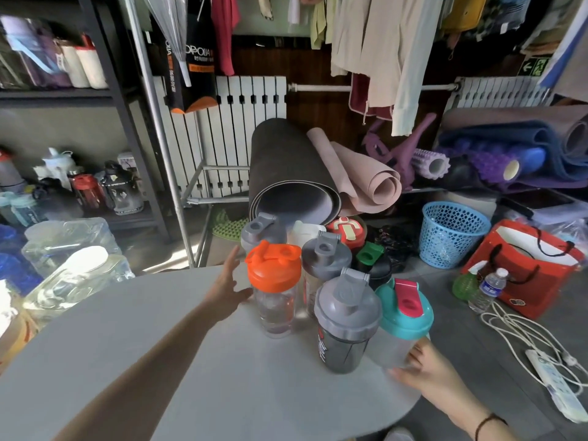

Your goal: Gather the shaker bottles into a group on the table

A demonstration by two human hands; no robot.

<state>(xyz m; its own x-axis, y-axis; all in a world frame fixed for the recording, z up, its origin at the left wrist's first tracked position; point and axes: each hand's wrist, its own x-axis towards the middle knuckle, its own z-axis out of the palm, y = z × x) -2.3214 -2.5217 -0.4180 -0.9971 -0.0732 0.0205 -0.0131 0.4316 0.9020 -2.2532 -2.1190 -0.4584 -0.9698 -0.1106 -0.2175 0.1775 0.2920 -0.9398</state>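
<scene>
Right hand (423,374) cupping teal-lidded bottle (401,326), upright at cluster's right edge; left hand (227,286) spread, empty, beside orange-lidded bottle (275,291).

Single head-worn wide-angle view, looking forward and down from above table (191,361). Near field: both forearms enter from bottom edge, bottles (334,297) close beneath lens, right of centre. Far field: floor, radiator (235,122), hanging clothes. Strong barrel distortion at edges. No second view.

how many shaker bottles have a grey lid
3: the nearest grey-lidded bottle at the front, the middle one behind it, the far one at the back left. Others may be hidden.
</scene>
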